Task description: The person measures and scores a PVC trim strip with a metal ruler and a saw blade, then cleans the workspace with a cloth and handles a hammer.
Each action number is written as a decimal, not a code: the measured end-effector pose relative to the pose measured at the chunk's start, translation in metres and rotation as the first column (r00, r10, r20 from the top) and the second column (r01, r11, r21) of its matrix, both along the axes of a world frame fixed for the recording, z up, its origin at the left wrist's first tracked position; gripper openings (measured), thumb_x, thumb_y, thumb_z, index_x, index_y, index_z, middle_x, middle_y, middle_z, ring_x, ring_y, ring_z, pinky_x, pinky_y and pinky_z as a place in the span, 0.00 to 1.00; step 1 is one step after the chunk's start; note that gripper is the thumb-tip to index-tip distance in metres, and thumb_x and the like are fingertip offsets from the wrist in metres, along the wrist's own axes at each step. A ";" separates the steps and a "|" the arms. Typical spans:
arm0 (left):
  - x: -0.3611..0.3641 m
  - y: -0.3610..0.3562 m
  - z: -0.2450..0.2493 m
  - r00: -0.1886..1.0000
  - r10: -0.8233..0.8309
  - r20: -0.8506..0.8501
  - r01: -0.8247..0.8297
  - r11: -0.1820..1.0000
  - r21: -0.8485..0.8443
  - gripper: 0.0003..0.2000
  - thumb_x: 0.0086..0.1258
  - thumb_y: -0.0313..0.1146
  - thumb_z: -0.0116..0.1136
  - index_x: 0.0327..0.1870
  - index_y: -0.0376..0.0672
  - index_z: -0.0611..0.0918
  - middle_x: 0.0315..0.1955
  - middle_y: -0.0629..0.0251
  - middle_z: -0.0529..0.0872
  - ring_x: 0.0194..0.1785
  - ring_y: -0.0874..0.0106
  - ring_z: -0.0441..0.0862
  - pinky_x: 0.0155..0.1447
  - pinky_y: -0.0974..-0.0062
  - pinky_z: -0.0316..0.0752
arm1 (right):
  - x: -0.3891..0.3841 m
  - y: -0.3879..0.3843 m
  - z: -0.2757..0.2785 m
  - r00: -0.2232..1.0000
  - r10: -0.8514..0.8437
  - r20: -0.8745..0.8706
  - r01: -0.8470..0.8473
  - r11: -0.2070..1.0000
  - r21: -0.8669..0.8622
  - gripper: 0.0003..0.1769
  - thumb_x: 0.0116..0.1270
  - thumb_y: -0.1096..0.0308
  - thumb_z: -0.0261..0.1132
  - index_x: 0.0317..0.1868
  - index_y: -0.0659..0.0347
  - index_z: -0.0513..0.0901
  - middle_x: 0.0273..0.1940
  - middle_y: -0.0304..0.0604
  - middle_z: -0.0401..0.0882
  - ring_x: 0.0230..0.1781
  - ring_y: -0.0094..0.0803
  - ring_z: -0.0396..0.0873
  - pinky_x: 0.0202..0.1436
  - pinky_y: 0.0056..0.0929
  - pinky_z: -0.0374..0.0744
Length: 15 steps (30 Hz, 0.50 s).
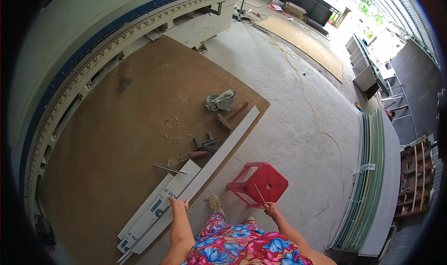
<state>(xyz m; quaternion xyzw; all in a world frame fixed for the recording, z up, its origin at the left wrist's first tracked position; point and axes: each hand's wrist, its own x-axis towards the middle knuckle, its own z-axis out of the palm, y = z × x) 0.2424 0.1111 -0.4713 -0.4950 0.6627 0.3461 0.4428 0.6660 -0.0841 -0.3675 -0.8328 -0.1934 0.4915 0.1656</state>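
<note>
My left hand (179,203) is at the long white strip (222,148), which lies along the edge of a brown board. Its thumb reaches over a white printed panel (160,208) beside the strip, and the fingers curl at the strip's outer edge. In my right hand (272,210) is a thin, light-coloured stick (259,193), pointing up and away over a red plastic stool (275,183). A thin metal bar (170,169) rests across the printed panel's far end. Near it lie a tool with a reddish handle (199,155) and several dark metal pieces (208,142).
A hammer (224,122) and grey cloth (220,101) lie farther up the brown board (107,139). A long machine (125,41) borders it on the left. Stacked sheets (365,185) stand at right. A cable (321,116) trails over the concrete floor. Another person (390,114) is at far right.
</note>
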 end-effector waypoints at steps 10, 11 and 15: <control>0.016 -0.007 0.008 0.969 -0.239 -0.067 0.248 0.946 0.207 0.46 0.50 0.65 0.51 0.66 0.43 0.55 0.62 0.50 0.54 0.61 0.52 0.59 0.56 0.46 0.64 | 0.009 -0.007 -0.010 0.999 0.023 0.028 -0.023 1.000 -0.013 0.15 0.62 0.64 0.56 0.47 0.62 0.80 0.23 0.42 0.79 0.21 0.27 0.77 0.24 0.27 0.75; 0.018 -0.007 0.009 0.960 -0.266 -0.084 0.279 0.931 0.235 0.45 0.51 0.65 0.50 0.66 0.43 0.55 0.63 0.50 0.55 0.62 0.52 0.59 0.57 0.45 0.63 | 0.010 -0.008 -0.012 0.999 0.030 0.025 -0.029 1.000 -0.011 0.15 0.62 0.64 0.56 0.47 0.61 0.80 0.23 0.41 0.78 0.21 0.27 0.76 0.24 0.26 0.75; 0.023 -0.008 0.009 0.923 -0.358 -0.139 0.384 0.863 0.328 0.43 0.55 0.65 0.45 0.67 0.44 0.56 0.64 0.54 0.57 0.64 0.55 0.59 0.59 0.44 0.59 | 0.010 -0.011 -0.013 1.000 0.019 0.011 -0.019 1.000 -0.004 0.16 0.62 0.64 0.57 0.47 0.61 0.80 0.23 0.41 0.78 0.20 0.27 0.76 0.23 0.26 0.74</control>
